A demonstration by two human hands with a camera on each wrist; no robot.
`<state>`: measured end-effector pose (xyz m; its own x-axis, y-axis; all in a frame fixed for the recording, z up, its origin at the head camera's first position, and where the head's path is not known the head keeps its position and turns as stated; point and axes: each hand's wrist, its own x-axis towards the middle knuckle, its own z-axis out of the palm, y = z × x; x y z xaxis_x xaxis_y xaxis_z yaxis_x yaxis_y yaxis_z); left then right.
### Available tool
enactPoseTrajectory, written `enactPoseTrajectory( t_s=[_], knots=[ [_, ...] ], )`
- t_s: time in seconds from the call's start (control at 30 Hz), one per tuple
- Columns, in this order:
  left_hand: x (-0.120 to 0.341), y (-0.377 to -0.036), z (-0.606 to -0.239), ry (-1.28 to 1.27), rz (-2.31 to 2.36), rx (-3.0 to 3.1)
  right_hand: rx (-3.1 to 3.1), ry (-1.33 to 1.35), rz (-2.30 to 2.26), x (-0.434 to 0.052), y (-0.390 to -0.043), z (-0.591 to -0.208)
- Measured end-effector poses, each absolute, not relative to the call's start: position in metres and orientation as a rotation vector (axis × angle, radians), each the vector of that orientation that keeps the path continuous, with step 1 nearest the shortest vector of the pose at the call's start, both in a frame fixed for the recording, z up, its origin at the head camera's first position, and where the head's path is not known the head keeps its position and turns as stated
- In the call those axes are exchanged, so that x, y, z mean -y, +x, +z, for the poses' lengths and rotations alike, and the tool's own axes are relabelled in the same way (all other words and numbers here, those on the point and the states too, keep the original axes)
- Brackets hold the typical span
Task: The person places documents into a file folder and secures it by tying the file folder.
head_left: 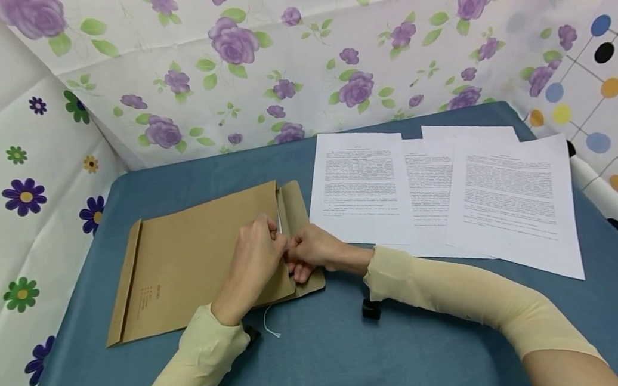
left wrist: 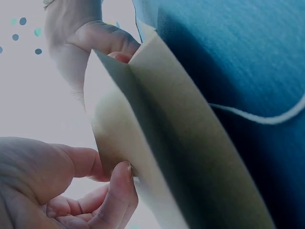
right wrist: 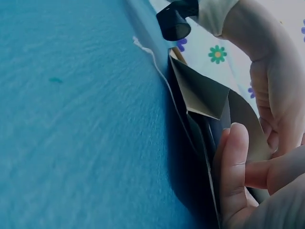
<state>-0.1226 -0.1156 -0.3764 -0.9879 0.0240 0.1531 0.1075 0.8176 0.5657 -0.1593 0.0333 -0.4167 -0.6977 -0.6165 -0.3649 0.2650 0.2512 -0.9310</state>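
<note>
A brown kraft file envelope [head_left: 194,249] lies on the left of the table, its flap folded out to the right. A strip of white paper [head_left: 279,222] shows at the open end. My left hand [head_left: 257,259] pinches the upper panel's edge there; in the left wrist view thumb and fingers [left wrist: 125,183] meet on the brown paper. Close against it, my right hand [head_left: 313,249] has its fingers curled at the mouth. In the right wrist view its fingers [right wrist: 235,148] reach inside the gaping side fold, the thumb bent toward the panel.
Several printed sheets [head_left: 362,183] overlap at the back right of the blue table [head_left: 353,357]. A white string [head_left: 268,324] trails from the envelope's near edge. Dark wrist cameras [head_left: 371,309] hang at both sleeves. Flowered cloth [head_left: 305,56] forms the back wall.
</note>
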Motion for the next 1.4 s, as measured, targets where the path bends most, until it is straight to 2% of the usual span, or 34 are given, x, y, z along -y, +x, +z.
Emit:
enactPoseTrajectory(
  t_s=[0.7, 1.0, 1.4],
  knots=[
    [0.115, -0.124, -0.379, -0.104, -0.905, 2.854, -2.251, -0.724, -1.465, -0.086, -0.169, -0.398],
    [0.116, -0.124, -0.379, -0.083, -0.915, 2.866, -2.512, -0.920, -1.244, -0.107, -0.172, -0.396],
    [0.116, -0.124, -0.380, -0.106, -0.915, 2.872, -2.686, -0.979, -1.035, -0.130, -0.191, -0.402]
  ],
)
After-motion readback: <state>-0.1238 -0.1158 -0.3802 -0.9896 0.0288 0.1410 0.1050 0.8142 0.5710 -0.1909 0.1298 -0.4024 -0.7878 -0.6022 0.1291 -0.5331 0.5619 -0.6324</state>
